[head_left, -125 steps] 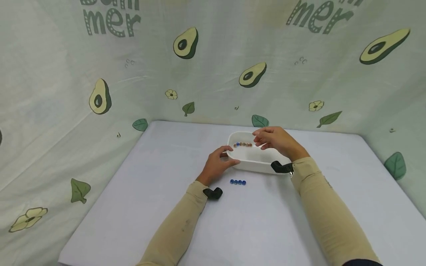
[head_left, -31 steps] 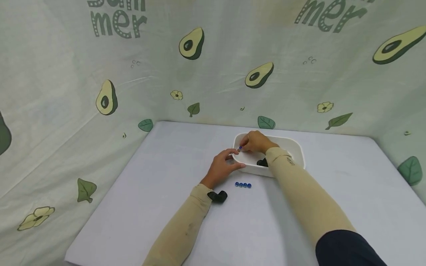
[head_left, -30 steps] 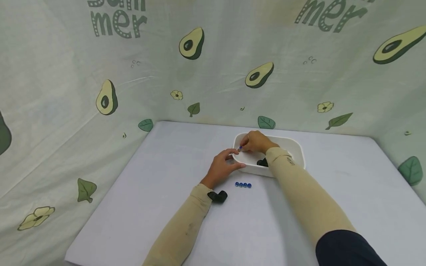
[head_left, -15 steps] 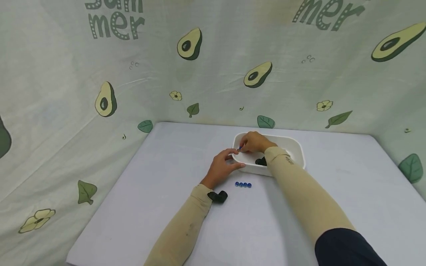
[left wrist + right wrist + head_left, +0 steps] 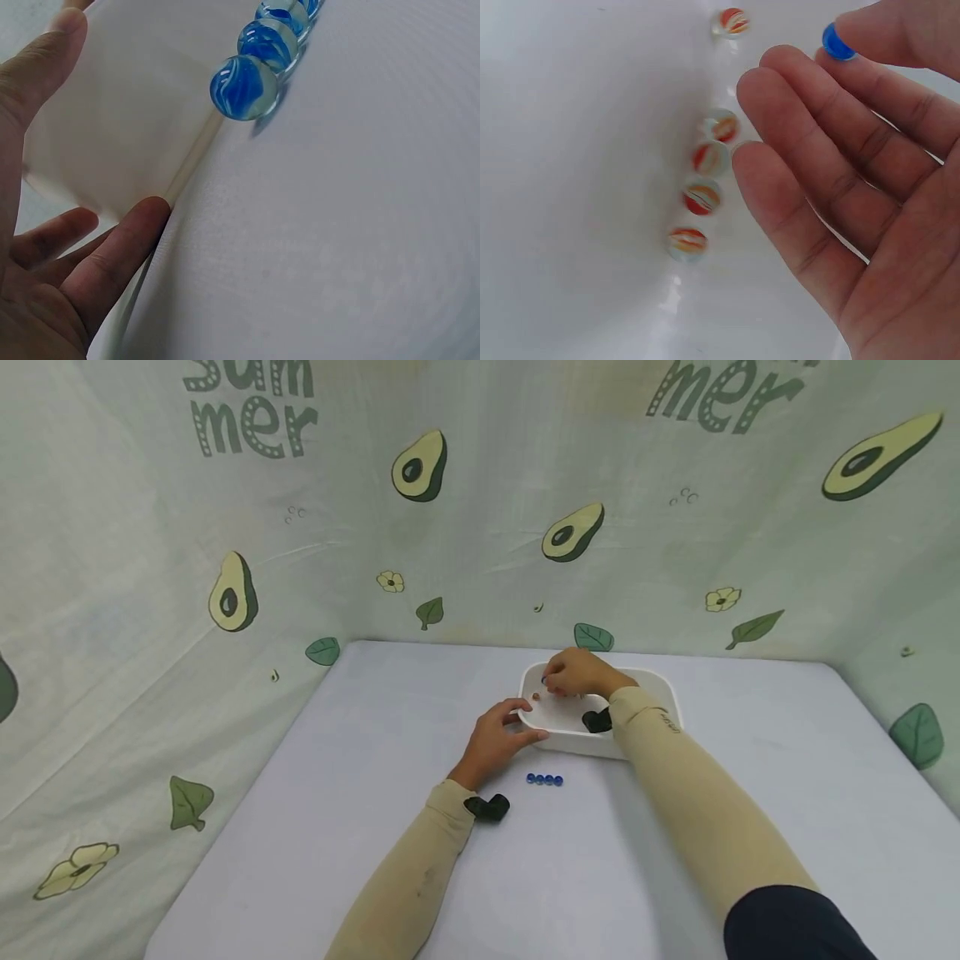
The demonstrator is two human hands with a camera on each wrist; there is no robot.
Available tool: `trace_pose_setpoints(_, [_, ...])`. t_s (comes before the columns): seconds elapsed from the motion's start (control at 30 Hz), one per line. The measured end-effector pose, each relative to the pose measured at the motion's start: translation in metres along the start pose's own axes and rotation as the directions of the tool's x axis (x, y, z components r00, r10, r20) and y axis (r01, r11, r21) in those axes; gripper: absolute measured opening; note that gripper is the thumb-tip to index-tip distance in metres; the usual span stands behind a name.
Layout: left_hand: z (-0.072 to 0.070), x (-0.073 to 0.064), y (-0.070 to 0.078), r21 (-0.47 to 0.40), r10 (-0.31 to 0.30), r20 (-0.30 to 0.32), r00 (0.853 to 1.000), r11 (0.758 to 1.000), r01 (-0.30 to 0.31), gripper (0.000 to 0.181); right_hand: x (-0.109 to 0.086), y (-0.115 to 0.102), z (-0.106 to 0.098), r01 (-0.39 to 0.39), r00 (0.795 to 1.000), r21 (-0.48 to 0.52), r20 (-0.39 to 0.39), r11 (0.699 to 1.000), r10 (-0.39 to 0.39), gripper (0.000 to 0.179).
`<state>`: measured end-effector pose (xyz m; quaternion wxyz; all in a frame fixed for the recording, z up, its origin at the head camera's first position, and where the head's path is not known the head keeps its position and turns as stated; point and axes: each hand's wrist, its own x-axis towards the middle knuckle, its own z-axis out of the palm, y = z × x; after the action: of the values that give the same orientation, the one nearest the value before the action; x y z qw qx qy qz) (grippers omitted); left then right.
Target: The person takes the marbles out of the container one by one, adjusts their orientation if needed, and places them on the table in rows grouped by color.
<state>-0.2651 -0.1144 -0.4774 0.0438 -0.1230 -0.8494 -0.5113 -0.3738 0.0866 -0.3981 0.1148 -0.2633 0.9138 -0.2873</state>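
1. From my seat I see one container: a white, rounded-rectangular plastic tub [image 5: 577, 742], standing just in from the far edge of the worktop [image 5: 315, 827], roughly midway along it.
2. In the tub are clear glass marbles with orange-red swirls: a loose row of four [image 5: 703, 196], and a single one [image 5: 733, 23] apart from it, towards the tub's left end.
3. A row of four clear glass marbles with blue swirls [image 5: 549, 780] sits outside, on the worktop in front of the tub's near-left corner.
4. My left hand [image 5: 491, 743] grips that corner, a finger at the rim and the thumb against the near wall.
5. My right hand [image 5: 581, 674] reaches over the tub and pinches a small round blue glass marble [image 5: 836, 43] between thumb and index finger (the right wrist view shows this best). The other three fingers are extended, side by side, beside the row of four.
6. About four seconds ago that blue marble lay second from the left in a line with the orange-red ones; now it is out of the line and a gap shows there. Half a second ago the right hand was lower, close by the left fingertips. The outside row has stayed put.
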Motion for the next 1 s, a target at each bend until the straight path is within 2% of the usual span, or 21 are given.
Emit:
trace_pose_setpoints(0.2, [-0.002, -0.002, -0.001, -0.014, 0.002, 0.000, 1.000, 1.000, -0.002, 0.060, -0.011, -0.003, -0.010, -0.001, 0.999, 0.103, -0.047, 0.995, 0.005, 0.027])
trace_pose_setpoints(0.47, [-0.002, -0.003, -0.001, -0.005, -0.009, 0.004, 1.000, 1.000, 0.009, 0.060, -0.018, -0.001, -0.011, 0.016, 0.994, 0.161, -0.107, 0.987, 0.001, 0.016])
trace_pose_setpoints(0.7, [-0.001, -0.003, 0.000, 0.002, -0.015, 0.001, 1.000, 1.000, 0.015, 0.059, -0.024, -0.004, -0.014, 0.013, 0.988, 0.193, -0.156, 0.981, 0.018, 0.017])
trace_pose_setpoints(0.83, [0.000, -0.003, 0.000, 0.006, -0.010, 0.004, 1.000, 1.000, 0.010, 0.059, -0.030, -0.004, -0.016, 0.017, 0.977, 0.271, -0.210, 0.962, 0.042, 0.019])
trace_pose_setpoints(1.0, [0.000, -0.002, 0.000, 0.005, 0.002, 0.002, 1.000, 1.000, -0.002, 0.058, -0.039, -0.006, -0.018, 0.042, 0.950, 0.404, -0.299, 0.914, 0.088, 0.021])
